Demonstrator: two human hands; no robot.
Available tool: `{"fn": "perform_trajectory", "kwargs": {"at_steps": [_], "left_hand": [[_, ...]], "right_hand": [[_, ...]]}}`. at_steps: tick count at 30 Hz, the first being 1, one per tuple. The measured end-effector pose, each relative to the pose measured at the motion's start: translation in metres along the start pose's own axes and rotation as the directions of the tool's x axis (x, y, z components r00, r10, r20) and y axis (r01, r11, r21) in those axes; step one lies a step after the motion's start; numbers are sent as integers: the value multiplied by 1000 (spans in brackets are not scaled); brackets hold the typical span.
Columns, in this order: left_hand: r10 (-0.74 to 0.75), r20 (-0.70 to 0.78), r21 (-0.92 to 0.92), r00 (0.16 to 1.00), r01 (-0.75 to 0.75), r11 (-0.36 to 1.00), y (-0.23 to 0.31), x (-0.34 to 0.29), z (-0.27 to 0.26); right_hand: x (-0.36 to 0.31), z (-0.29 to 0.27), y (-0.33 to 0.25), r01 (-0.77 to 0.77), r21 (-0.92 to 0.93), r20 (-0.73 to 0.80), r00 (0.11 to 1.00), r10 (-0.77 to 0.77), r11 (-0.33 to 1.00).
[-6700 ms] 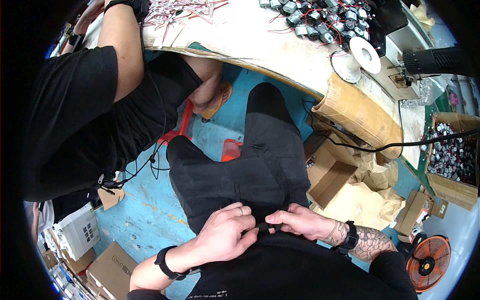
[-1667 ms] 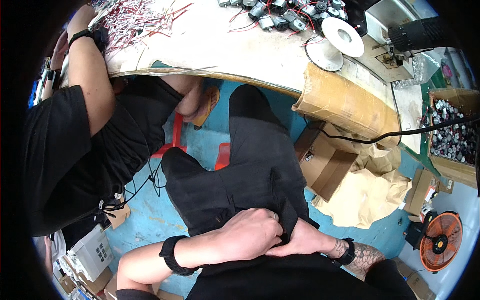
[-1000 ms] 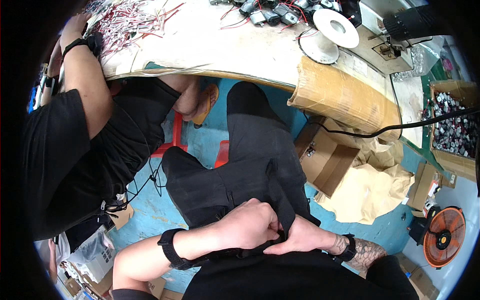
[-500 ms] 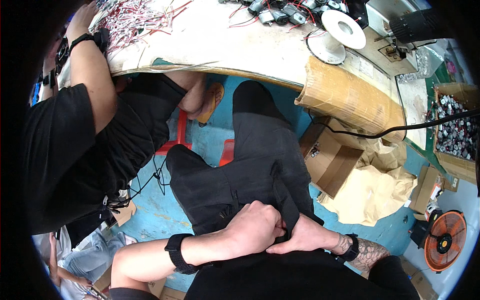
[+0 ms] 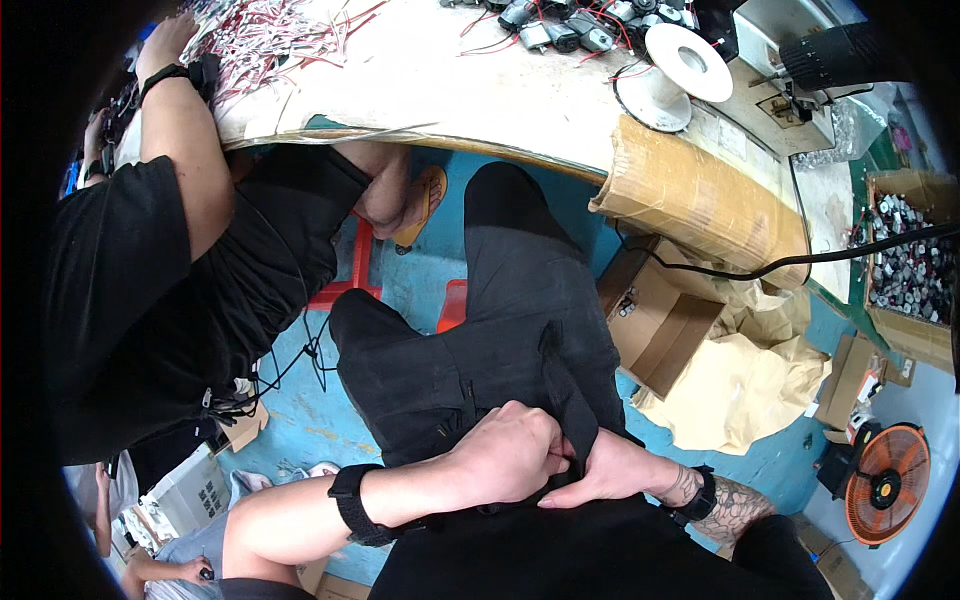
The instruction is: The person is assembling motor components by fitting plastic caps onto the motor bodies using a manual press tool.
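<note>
My left hand is closed at my waist, its curled fingers pressed against a black fabric strap. Right beside it, my right hand grips the same strap, which runs up between thumb and fingers. The strap's upper part lies along my right thigh, over my black trousers. Its lower end is hidden between the two hands. Both hands almost touch, and a black band circles each wrist.
A worktable ahead carries wires, small motors and a white spool. A co-worker sits close on my left. At right are an open carton, crumpled paper, a black cable and an orange fan.
My hands stay nearly in place on the strap; the right thumb has shifted very slightly. At the lower left, a person in the background has moved, uncovering a pale box.
</note>
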State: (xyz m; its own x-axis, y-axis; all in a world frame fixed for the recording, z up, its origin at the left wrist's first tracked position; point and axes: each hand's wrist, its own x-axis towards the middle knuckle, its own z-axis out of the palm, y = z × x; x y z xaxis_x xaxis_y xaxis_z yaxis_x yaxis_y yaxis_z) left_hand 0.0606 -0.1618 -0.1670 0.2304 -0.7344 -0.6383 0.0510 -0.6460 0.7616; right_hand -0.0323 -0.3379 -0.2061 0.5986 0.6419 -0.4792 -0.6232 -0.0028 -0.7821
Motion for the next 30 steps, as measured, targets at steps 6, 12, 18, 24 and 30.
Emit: {"fn": "perform_trajectory", "kwargs": {"at_steps": [6,12,18,24,30], "left_hand": [[56,-27,-49,998,-57,997,-8,1,6],[311,-89,52,946,-308,950,-17,-9,3],[306,18,77,952,-307,949,-20,-8,-2],[270,121,225,955,-292,930,-10,-11,-10],[407,67,271,911,-409,872,-5,-2,1]], "right_hand": [[-12,-11,-15,-109,-23,33,993,110,994],[-15,-16,-6,-156,-23,12,988,156,988],[-11,-15,2,-149,-27,16,989,149,988],[-2,-16,-11,-223,-55,69,971,227,973],[-7,-13,0,-190,180,-42,979,201,965]]}}
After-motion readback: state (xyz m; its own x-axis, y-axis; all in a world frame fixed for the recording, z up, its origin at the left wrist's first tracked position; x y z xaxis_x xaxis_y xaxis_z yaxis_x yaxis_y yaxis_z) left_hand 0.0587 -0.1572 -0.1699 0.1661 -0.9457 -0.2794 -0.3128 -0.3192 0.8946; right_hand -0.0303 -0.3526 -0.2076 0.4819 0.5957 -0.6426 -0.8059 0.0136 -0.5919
